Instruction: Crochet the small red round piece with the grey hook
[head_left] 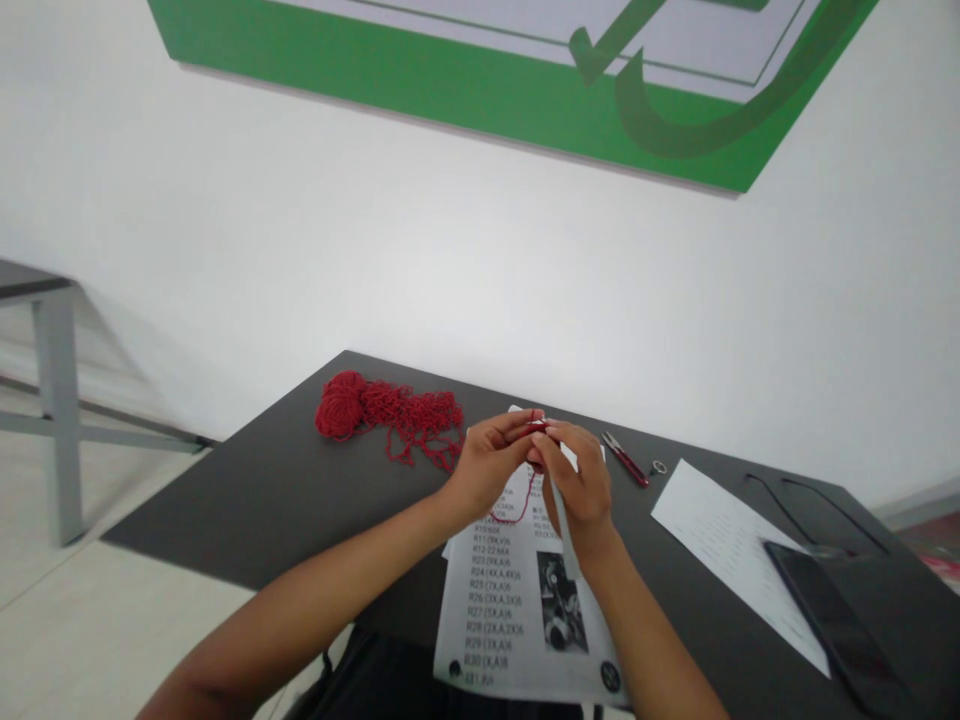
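My left hand [491,462] is closed, its fingers pinching a small piece of red crochet work [536,428], mostly covered by the fingers. Red yarn runs over the left fingertips, and a loose strand [514,521] loops down below over the printed sheet. My right hand [579,480] meets the left at the fingertips and is closed around a crochet hook [564,530]; its pale grey handle sticks out downward from the palm, while its tip is hidden. Under both hands lies a printed crochet pattern sheet [491,610], with rows of text and a dark photo.
Left on the dark table [300,500] sits a red yarn ball [341,405] with tangled yarn [416,415] beside it. To the right are red-handled thread snips [626,460], a small ring [659,467], a white paper [727,550], a black phone [829,620] and glasses [832,550].
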